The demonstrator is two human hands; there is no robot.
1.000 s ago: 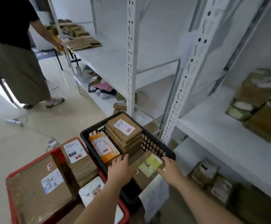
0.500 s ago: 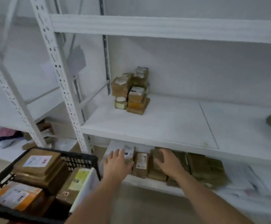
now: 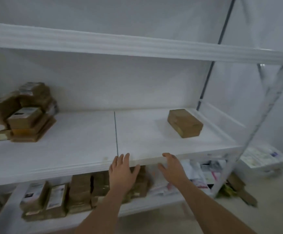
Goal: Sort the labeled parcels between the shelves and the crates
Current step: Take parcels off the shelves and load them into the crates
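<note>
Reaching toward the shelf edge [image 3: 86,168], both hands hold nothing: the left hand [image 3: 120,173] and right hand [image 3: 172,168] have their fingers [image 3: 126,157] spread and relaxed. Just below them, brown parcels [image 3: 80,191] stand on the lower shelf. Beyond the right hand a single box [image 3: 185,123] lies on the middle shelf; far left, a stack of parcels [image 3: 24,115].

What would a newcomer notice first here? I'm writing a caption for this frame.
Two bare hands, the left hand and the right hand, reach out open and empty at the front edge of a white shelf. On it, a lone brown box sits far right, and a pile of labeled parcels crowds the far left.
</note>
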